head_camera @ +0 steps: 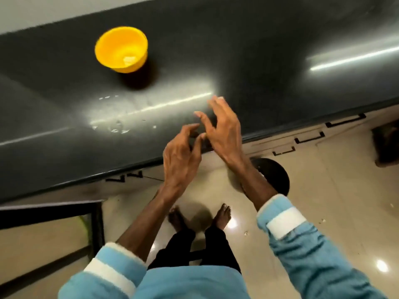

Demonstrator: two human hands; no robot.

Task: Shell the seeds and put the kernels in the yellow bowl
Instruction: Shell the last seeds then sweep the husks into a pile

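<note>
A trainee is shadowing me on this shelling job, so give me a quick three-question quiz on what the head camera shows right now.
1. True or false: the yellow bowl is empty.
2. Where are the left hand and right hand? A) inside the bowl B) together above the near edge of the dark countertop C) resting on the floor
3. What lies scattered on the countertop left of the hands?
Key: 1 false, pale pieces lie in it; 2 B; 3 small pale scraps.
</note>
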